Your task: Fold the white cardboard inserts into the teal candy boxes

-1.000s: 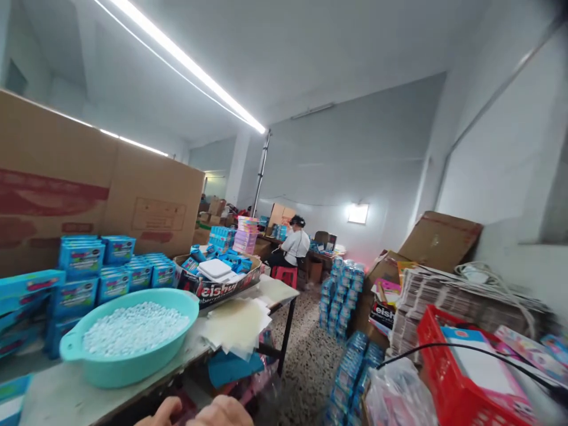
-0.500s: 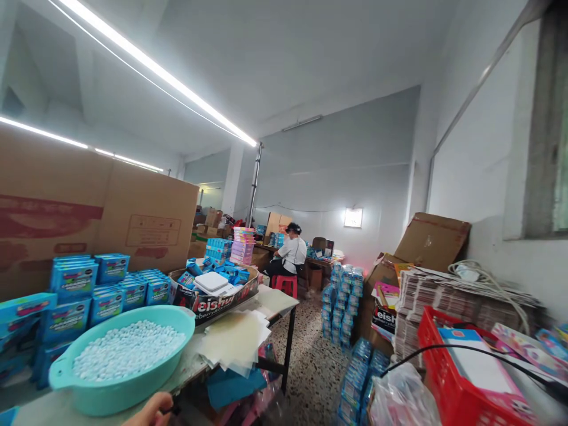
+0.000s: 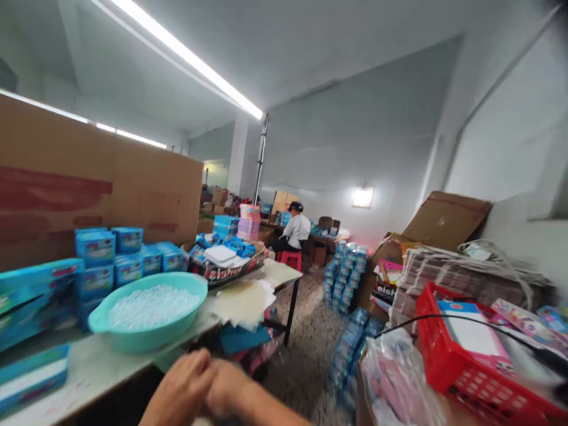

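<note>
head view along a long counter (image 3: 102,373), clock positions taken from the hands, with 12 o'clock straight ahead. at bottom centre, the left hand (image 3: 177,387) and the right hand (image 3: 227,386) meet just over the counter's near edge, backs turned up, with the fingers (image 3: 202,371) curled toward each other. both are blurred and partly overlapping: they look closed rather than spread, but whether anything lies between them cannot be told. nearest, at 11 o'clock, a teal plastic basin (image 3: 106,322) with a side handle sits on the counter, filled with small white pellets (image 3: 153,306). its rim stands apart from the hands. behind it at 11 o'clock are stacked blue retail boxes (image 3: 95,248), backed by a large corrugated carton (image 3: 89,177). at 9 o'clock, a flat blue box (image 3: 33,378) lies at the counter's edge. at 12 o'clock, a printed cardboard tray (image 3: 222,275) holds white sheets and loose blue packets, with loose translucent yellowish sheets (image 3: 242,303) just in front. at 1 o'clock, beyond the counter, a seated co-worker (image 3: 295,232) on a red stool (image 3: 289,259) faces away at a far bench. columns of blue packs (image 3: 346,278) stand on the speckled floor (image 3: 306,367). at 3 o'clock, a red plastic crate (image 3: 465,361) holds a pink-edged box (image 3: 470,334), near bundled printed card (image 3: 461,278).
</note>
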`<action>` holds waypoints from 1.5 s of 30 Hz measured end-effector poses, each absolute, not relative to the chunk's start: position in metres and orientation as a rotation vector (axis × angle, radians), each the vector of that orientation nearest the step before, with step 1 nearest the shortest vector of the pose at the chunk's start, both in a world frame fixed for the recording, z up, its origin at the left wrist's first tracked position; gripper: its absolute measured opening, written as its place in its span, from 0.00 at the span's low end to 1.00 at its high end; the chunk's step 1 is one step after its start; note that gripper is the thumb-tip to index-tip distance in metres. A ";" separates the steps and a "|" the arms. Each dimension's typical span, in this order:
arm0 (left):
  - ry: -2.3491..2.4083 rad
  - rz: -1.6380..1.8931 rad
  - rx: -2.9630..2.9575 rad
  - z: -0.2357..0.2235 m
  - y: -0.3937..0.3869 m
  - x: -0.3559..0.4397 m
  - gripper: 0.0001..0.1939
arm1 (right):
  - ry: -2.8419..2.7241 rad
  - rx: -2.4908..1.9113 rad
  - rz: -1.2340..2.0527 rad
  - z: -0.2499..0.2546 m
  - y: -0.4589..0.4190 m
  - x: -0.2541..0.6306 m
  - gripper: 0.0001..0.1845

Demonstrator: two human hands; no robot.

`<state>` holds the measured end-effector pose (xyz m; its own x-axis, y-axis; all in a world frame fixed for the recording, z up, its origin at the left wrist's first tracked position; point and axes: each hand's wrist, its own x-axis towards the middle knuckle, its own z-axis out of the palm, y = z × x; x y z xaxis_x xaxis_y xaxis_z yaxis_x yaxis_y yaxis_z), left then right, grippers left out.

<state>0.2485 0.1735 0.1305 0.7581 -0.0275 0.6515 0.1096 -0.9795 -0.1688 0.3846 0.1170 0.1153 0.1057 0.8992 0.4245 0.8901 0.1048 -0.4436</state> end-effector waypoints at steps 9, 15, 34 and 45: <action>-0.969 -0.434 -2.828 0.118 0.167 0.228 0.24 | -2.235 -1.738 0.079 0.084 0.099 0.355 0.12; -0.916 -0.411 -2.958 0.103 0.170 0.218 0.28 | -1.953 -1.878 -0.570 0.092 0.076 0.370 0.11; -1.470 -0.018 -2.946 0.012 0.168 0.221 0.27 | -1.595 -2.525 0.216 -0.013 0.075 0.401 0.27; -1.938 -0.768 -3.279 -0.041 0.130 0.213 0.28 | -1.104 -1.907 0.684 -0.073 0.069 0.387 0.37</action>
